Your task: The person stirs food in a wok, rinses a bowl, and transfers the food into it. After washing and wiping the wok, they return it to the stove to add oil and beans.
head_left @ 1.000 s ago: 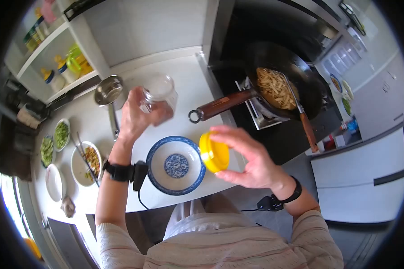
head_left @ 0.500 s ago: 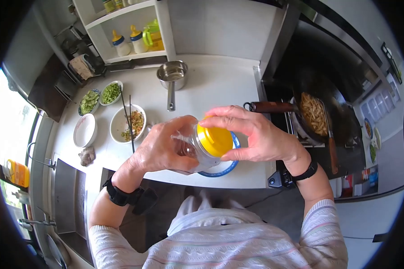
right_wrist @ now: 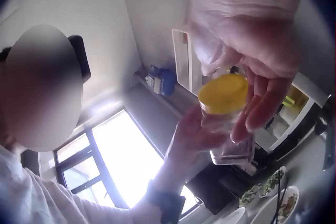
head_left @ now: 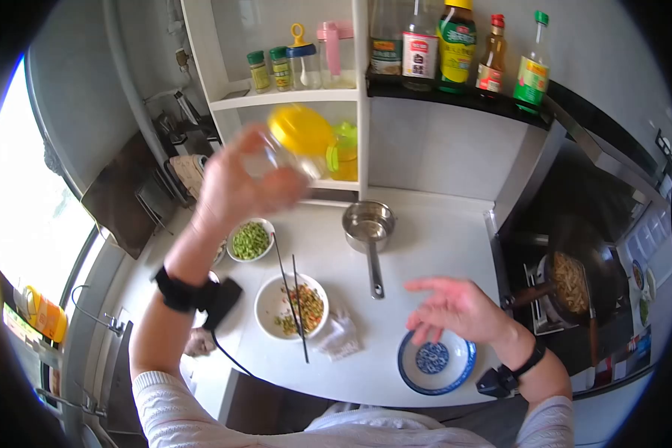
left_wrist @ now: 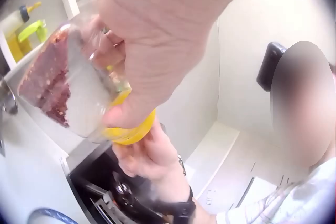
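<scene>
My left hand (head_left: 235, 179) grips a clear jar (left_wrist: 86, 90) with a yellow lid (head_left: 300, 129), lifted in front of the white shelves. Dark red flakes or powder lie inside the jar in the left wrist view. The lid sits on the jar's mouth, and the jar and fingers are blurred in the head view. Apart from the jar, my right hand (head_left: 459, 310) hovers over the far side of a blue-and-white bowl (head_left: 467, 362), its fingers loosely extended and holding nothing. The bowl has only its printed pattern inside.
A bowl of chopped mix (head_left: 267, 302) has chopsticks (head_left: 299, 317) across it, beside a crumpled plastic bag (head_left: 342, 337). Chopped greens (head_left: 250, 240) and a steel saucepan (head_left: 368, 228) stand behind. On the right stove is a wok (head_left: 601, 272) with food. Sauce bottles (head_left: 455, 45) line a high shelf.
Both hands were at the jar half a second ago, the right on its yellow lid. The left hand has since carried the capped jar up and left toward the shelves; the right hand has come away.
</scene>
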Available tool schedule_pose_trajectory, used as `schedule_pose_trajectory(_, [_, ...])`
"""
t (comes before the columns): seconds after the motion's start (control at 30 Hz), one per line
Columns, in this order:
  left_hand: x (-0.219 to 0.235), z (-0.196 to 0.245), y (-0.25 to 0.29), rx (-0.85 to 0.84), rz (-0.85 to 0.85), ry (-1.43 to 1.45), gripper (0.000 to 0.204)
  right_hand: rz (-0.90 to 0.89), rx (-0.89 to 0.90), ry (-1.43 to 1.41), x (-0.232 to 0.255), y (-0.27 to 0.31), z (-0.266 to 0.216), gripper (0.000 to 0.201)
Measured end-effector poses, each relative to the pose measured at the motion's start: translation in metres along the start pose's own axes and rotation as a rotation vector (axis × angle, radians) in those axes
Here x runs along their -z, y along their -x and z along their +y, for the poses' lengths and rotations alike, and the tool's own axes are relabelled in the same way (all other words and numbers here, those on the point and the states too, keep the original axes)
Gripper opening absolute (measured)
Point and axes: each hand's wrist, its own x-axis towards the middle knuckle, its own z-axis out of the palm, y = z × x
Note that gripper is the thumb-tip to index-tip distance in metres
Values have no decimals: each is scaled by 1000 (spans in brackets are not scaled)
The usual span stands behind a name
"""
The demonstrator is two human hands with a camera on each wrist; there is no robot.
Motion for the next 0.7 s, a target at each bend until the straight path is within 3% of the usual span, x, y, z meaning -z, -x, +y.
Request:
schedule_pose_trajectory(0.07, [31, -84, -58, -45, 173, 119, 43, 45, -63, 39, -1, 1, 16, 38])
schedule_pose_trajectory(0.1, [46, -83, -74, 151, 130, 281, 41, 48, -67, 40, 0, 3, 22, 38])
schedule_pose_trajectory(0.17, [62, -119, -115, 53, 390, 162, 38, 120, -138, 26, 2, 11, 32, 36])
schedule_pose_trajectory(0.23, [69, -136, -143, 41, 386, 283, 42, 184, -181, 35, 2, 20, 37, 36])
schedule_pose_trajectory(0.33, [73, -170, -193, 188, 611, 36, 66, 303, -253, 18, 3, 38, 51, 35])
schedule_pose_trajectory(0.47, [61, -193, -228, 292, 613, -128, 60, 471, -348, -28, -2, 57, 64, 32])
schedule_pose_trajectory(0.53, [55, -206, -240, 397, 610, -267, 67, 534, -374, -38, -6, 63, 69, 31])
schedule_pose_trajectory(0.63, [38, -224, -248, 342, 661, -317, 72, 615, -423, -39, -9, 68, 75, 29])
schedule_pose_trajectory(0.7, [33, -227, -253, 412, 659, -316, 73, 645, -456, -34, -11, 70, 76, 29])
